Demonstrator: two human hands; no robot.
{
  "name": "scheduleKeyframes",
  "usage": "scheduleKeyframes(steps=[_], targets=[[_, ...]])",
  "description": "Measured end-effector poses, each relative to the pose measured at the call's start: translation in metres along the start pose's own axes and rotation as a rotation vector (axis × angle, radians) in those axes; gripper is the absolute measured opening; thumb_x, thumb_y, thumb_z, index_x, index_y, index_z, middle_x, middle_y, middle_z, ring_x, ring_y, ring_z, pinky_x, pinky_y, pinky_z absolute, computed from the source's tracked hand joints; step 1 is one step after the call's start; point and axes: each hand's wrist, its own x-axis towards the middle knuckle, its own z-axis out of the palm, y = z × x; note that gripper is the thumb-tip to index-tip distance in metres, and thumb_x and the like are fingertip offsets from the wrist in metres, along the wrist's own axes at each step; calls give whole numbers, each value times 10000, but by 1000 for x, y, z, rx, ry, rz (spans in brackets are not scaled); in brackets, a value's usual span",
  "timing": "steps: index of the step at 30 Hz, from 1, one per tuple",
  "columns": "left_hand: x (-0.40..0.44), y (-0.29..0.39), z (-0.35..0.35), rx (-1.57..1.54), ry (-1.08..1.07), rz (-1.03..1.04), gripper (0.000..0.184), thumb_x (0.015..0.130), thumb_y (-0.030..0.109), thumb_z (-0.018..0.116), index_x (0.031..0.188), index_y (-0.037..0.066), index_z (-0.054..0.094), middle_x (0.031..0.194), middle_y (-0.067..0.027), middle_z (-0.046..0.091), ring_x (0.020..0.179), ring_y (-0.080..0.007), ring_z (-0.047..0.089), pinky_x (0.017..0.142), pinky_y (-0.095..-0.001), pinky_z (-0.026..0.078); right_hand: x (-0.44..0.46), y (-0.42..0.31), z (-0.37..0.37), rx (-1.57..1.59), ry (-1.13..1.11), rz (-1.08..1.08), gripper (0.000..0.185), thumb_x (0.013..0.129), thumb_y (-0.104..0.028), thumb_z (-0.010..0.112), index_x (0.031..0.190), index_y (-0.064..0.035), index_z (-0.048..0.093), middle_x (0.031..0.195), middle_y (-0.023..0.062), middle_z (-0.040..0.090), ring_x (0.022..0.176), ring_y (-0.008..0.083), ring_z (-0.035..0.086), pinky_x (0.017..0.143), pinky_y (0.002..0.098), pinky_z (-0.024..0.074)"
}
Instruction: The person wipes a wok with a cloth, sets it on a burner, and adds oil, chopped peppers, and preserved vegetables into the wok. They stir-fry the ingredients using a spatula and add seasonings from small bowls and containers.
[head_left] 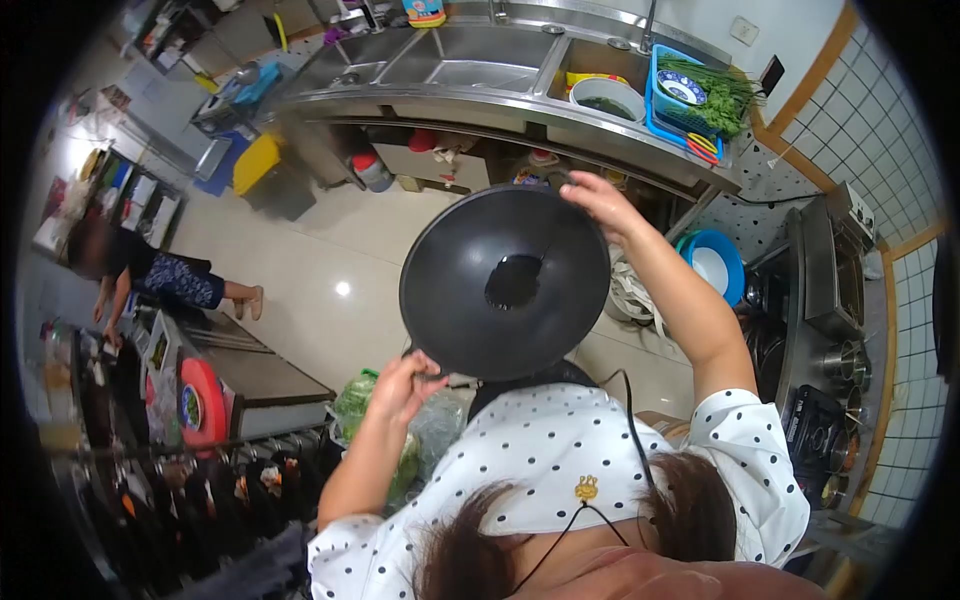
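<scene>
A large black wok (460, 270) is held up in front of my body, its inside facing me. A small dark pool of liquid (515, 282) lies near its middle, with a thin streak running up toward the rim. My left hand (402, 388) is closed on the handle at the wok's lower left edge. At the upper right rim, my right hand (598, 200) grips the opposite handle. The fingers of both hands partly hide the handles.
Steel sinks (480, 75) line the far wall. A blue basket (655, 110) of greens and a white bucket (610, 97) stand at their right end. Bagged vegetables (355, 400) lie by my left arm. Another person (150, 270) stands at left; a stove (810, 430) is at right.
</scene>
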Motion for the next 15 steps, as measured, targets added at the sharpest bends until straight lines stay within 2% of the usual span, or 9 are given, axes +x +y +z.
scheduleKeyframes(steps=[2, 4, 6, 9, 11, 12, 13, 14, 15], targets=[[72, 35, 8, 20, -110, -41, 216, 786, 20, 456, 993, -19, 507, 794, -84, 562, 730, -196, 590, 687, -377, 551, 50, -12, -28, -19, 106, -50, 685, 782, -253, 687, 1309, 43, 364, 1163, 121, 534, 1070, 187, 502, 920, 307, 392], [117, 84, 47, 110, -104, 26, 472, 790, 13, 431, 1257, 14, 368, 795, -82, 569, 725, -203, 599, 684, -367, 549, 94, -37, -48, -74, 193, -121, 661, 791, -250, 676, 1308, 33, 376, 1184, 131, 527, 1083, 198, 502, 913, 308, 402], [169, 128, 70, 125, -101, -8, 629, 790, 2, 414, 1380, 71, 207, 797, -85, 571, 713, -211, 603, 702, -363, 538, 127, -75, -64, -142, 300, -161, 622, 801, -251, 663, 1300, 13, 403, 1178, 129, 534, 1083, 199, 503, 907, 302, 407], [247, 189, 109, 125, -205, -40, 660, 781, -9, 411, 1387, 75, 166, 847, -110, 564, 772, -244, 600, 753, -380, 516, 189, -129, -95, -126, 353, -218, 500, 818, -210, 643, 1236, 9, 477, 1065, 82, 592, 985, 148, 541, 847, 270, 437], [305, 220, 133, 74, -256, -79, 637, 773, -27, 397, 1374, 114, 241, 858, -107, 561, 805, -263, 598, 766, -391, 510, 246, -158, -125, -68, 320, -306, 437, 820, -181, 637, 1197, 3, 513, 1010, 57, 604, 918, 124, 550, 807, 252, 448], [344, 223, 135, 27, -274, -105, 627, 772, -32, 394, 1366, 124, 267, 874, -114, 564, 818, -265, 597, 773, -394, 510, 275, -175, -134, -142, 309, -350, 419, 858, -227, 591, 1213, -17, 517, 923, -4, 603, 812, 49, 528, 753, 183, 416], [370, 234, 146, -25, -287, -131, 618, 771, -36, 391, 1358, 133, 293, 890, -121, 567, 830, -267, 597, 780, -397, 510, 305, -199, -140, -207, 285, -387, 405, 855, -223, 591, 1212, -41, 529, 926, -10, 598, 831, 51, 531, 751, 189, 420], [391, 240, 164, -19, -198, -157, 603, 748, -64, 383, 1317, 136, 362, 997, -137, 563, 880, -266, 588, 805, -404, 512, 327, -217, -143, -241, 302, -385, 389, 853, -211, 587, 1206, -56, 540, 910, -12, 596, 819, 53, 537, 742, 192, 426], [420, 238, 173, -137, -261, -174, 610, 732, -80, 385, 1305, 128, 373, 1053, -137, 549, 912, -266, 580, 812, -408, 513, 355, -235, -139, -272, 311, -392, 374, 851, -200, 582, 1201, -72, 551, 894, -14, 595, 807, 55, 543, 732, 195, 431]])
